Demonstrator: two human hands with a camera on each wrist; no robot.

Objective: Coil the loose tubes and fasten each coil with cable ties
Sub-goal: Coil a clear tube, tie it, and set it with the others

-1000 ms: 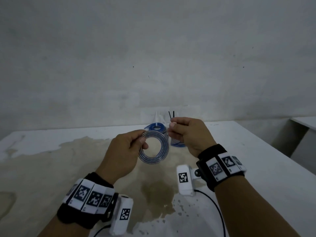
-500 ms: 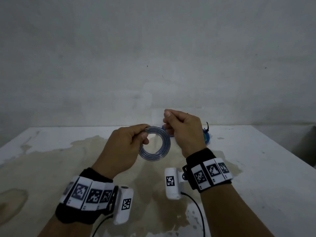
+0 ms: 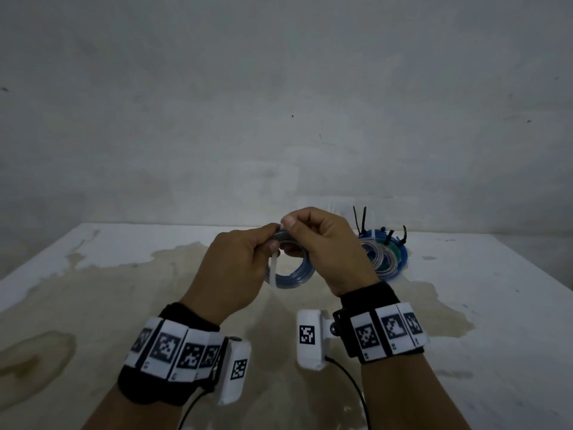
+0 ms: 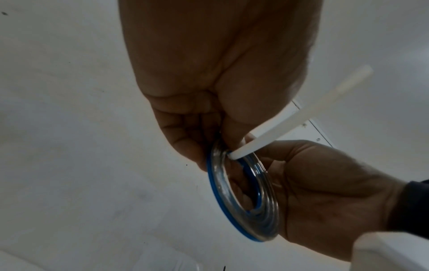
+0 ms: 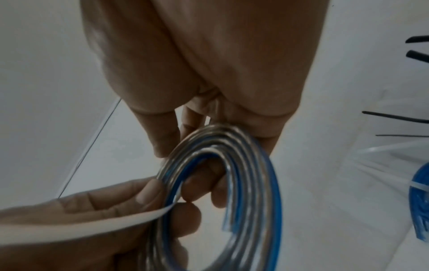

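Note:
A coil of clear and blue tube (image 3: 294, 279) hangs in the air between both hands above the table. A white cable tie (image 3: 273, 268) passes through the coil's upper left part, its tail pointing down. My left hand (image 3: 273, 243) pinches the tie against the coil. My right hand (image 3: 288, 234) grips the top of the coil, with fingers through its opening. The left wrist view shows the coil (image 4: 243, 198) and the tie (image 4: 278, 128) sticking out of it. In the right wrist view the tie (image 5: 92, 225) runs from the left hand's fingers to the coil (image 5: 243, 174).
A pile of tied coils (image 3: 384, 256), blue, green and clear, lies at the back right of the white table (image 3: 93, 290), with black tie tails standing up. A grey wall rises just behind the table's far edge. Cables run from both wrist cameras.
The right hand has closed in on the top of the coil, meeting the left hand. A white tie now hangs through the coil. The head view has shifted left.

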